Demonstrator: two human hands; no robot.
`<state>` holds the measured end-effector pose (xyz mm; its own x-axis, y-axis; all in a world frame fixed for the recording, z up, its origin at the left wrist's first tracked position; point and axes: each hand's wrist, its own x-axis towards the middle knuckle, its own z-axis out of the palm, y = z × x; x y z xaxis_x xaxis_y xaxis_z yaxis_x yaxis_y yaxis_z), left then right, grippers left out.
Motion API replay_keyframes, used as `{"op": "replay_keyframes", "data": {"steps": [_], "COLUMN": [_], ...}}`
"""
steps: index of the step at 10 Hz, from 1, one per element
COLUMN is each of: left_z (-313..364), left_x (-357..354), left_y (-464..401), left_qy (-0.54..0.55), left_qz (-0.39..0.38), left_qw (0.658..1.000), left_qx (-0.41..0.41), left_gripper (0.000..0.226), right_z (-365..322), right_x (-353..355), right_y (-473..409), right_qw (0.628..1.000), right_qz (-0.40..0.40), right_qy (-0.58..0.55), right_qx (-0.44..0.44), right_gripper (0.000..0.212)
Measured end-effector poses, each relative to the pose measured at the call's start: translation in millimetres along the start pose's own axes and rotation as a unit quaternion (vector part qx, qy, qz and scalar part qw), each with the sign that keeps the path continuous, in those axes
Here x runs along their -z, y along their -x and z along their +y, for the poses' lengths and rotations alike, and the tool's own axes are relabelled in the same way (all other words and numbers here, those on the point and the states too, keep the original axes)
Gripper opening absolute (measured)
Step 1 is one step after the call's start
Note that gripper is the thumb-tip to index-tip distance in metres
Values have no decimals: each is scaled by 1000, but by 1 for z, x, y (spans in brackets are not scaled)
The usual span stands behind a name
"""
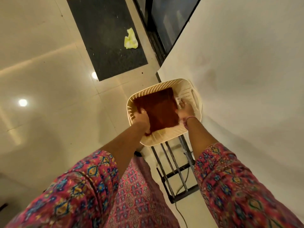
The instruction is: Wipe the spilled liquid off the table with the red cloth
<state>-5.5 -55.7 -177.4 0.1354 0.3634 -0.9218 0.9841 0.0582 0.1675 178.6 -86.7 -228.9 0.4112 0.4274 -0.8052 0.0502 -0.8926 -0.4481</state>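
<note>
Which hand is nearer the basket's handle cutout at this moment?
Right. The right hand lies at the red cloth's right edge, just beside the handle cutout of the basket. The left hand holds the cloth's opposite edge, farther away.

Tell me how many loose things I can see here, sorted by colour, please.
Red: 1, the red cloth lying in the basket, both hands on its edges.
Cream: 1, the basket on the white table.
Yellow-green: 1, the crumpled cloth on the dark mat.
Dark grey: 1, the mat.
Total: 4
</note>
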Motion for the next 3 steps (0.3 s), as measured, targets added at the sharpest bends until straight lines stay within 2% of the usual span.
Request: {"op": "replay_keyframes", "data": {"steps": [1,2,3], "left_z": [0,1,0], "left_x": [-2,2,11], "left_y": [-3,7,14], "left_qy": [-5,37,58], "left_qz": [15,61,86], "left_qw": [1000,997,993], "left_qx": [19,-16,-53], "left_gripper": [79,44,34], "right_z": [5,4,4], "right_x": [-2,-4,-10], "right_y": [7,29,47], "right_qw": [995,989,984], "right_qz": [72,110,140], "right_qy": [69,91,92], "right_qx": [15,32,58], "right_gripper": [63,58,52]}}
